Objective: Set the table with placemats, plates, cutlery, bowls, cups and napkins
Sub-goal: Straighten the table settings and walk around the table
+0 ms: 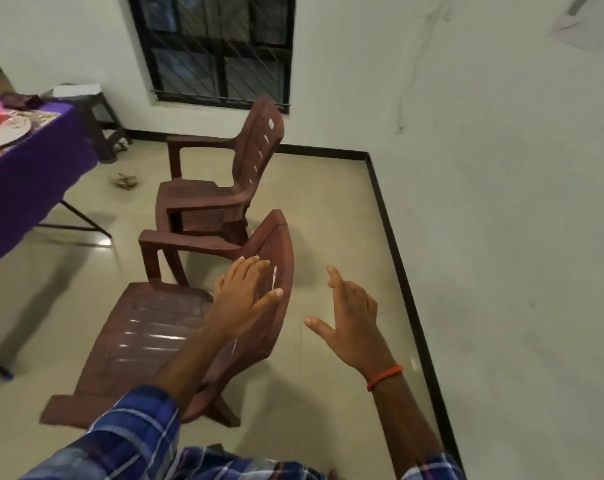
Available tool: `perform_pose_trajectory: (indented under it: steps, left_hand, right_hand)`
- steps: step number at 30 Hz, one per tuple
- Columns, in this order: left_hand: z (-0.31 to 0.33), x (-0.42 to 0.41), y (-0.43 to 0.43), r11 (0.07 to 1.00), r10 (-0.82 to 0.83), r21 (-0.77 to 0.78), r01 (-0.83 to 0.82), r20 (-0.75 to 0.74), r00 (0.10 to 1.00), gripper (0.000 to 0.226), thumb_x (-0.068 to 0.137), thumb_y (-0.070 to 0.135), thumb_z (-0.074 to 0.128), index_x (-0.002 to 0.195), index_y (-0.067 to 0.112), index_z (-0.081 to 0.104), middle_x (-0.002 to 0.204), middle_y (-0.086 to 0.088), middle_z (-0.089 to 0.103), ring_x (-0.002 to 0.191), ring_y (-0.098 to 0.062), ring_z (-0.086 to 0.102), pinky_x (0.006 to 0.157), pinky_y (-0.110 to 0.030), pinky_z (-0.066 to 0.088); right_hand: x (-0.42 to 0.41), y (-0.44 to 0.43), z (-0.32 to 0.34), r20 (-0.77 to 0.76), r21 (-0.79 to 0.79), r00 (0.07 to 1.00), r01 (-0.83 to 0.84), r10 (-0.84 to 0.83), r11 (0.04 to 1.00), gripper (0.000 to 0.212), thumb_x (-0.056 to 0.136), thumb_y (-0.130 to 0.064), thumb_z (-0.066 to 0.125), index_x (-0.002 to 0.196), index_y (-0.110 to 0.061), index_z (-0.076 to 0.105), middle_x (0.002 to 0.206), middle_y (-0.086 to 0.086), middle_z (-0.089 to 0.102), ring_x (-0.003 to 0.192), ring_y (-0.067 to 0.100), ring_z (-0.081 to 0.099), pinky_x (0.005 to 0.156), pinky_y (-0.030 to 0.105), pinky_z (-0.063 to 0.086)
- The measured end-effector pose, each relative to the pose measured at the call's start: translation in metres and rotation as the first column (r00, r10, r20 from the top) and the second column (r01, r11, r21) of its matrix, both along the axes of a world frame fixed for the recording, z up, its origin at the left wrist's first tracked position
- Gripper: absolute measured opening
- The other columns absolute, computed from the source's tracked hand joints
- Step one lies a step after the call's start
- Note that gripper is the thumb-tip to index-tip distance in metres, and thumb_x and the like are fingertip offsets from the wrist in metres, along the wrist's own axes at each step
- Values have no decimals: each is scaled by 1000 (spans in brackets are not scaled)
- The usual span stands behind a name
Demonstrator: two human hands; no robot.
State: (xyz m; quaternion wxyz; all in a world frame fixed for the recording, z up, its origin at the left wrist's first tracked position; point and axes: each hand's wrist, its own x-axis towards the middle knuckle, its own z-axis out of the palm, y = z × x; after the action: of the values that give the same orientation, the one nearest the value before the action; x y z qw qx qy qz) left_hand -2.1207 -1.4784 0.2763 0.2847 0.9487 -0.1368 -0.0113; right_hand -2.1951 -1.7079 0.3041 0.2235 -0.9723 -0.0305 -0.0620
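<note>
Glossy brown plastic chair [224, 306], purple cloth-draped table [34, 161], polished floor [328, 202]

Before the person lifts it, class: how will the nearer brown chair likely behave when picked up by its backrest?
The nearer brown chair looks like one-piece moulded plastic, so probably stiff and light for its size. Held only at the backrest, where the left hand reaches, the seat would likely swing down. Its legs may slide easily on the glossy floor.

Both hands extended forward, empty: left hand [242, 299] fingers straight, right hand [354, 320] fingers spread.
</note>
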Motion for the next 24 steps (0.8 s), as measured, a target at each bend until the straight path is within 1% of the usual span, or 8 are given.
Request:
perform_pose_trajectory:
  steps: [4,7,9,12,15,17,21,24]
  left_hand:
    - [-7,-1,-33,992,125,22,-125,13,992,73,95,72,42,155,31,32,165,7,27,154,-17,16,119,-57,19]
    - [-14,-5,-47,976,218,23,-218,1,976,70,97,69,44,155,34,30,165,8,26,154,-16,15,120,-58,18]
    - [-17,-5,-50,962,271,37,-270,-12,963,72,95,73,42,155,34,30,166,9,24,156,-15,11,121,-58,15]
    - [-16,3,-45,941,324,96,-324,13,946,80,89,79,31,155,34,31,166,8,24,156,-16,10,122,-57,14]
    - [-12,24,-41,914,377,151,-377,28,926,86,86,81,23,156,32,30,166,7,23,156,-18,9,123,-56,14]
    - [-15,41,-37,893,427,144,-427,31,904,88,85,83,21,156,33,30,166,7,23,156,-18,8,123,-56,14]
    - [-16,67,-35,846,514,143,-514,38,857,87,86,84,21,154,33,33,165,6,26,156,-18,11,121,-57,17]
    - [-14,78,-36,823,552,128,-554,51,832,89,85,86,17,154,32,34,164,7,28,155,-18,13,121,-57,18]
  right_hand:
    - [31,-44,3,-19,-79,986,-166,165,983,94,89,-60,62,158,-31,4,152,-1,37,142,19,28,117,40,22]
    - [54,-63,8,-36,-51,963,-267,265,962,92,91,-58,61,159,-33,4,154,-2,34,145,19,22,118,40,16]
    - [73,-68,10,-45,-37,941,-336,334,941,92,91,-57,61,159,-33,4,155,-2,33,145,20,22,118,39,15]
    - [106,-66,14,-33,-23,909,-416,415,909,92,90,-58,61,159,-33,5,155,-2,34,144,20,23,116,39,16]
    - [145,-58,14,-13,-19,874,-486,486,874,91,90,-59,60,159,-34,6,153,-2,36,142,20,24,114,38,18]
    - [171,-51,11,3,-13,853,-522,522,853,90,90,-60,60,159,-34,9,152,-2,38,143,21,24,114,39,18]
    - [217,-43,6,-50,-14,807,-589,588,808,88,90,-62,59,158,-36,10,157,-3,34,146,19,21,116,40,18]
    - [250,-40,3,-77,-37,765,-643,640,765,90,89,-66,57,158,-35,9,158,-3,32,146,19,19,116,39,18]
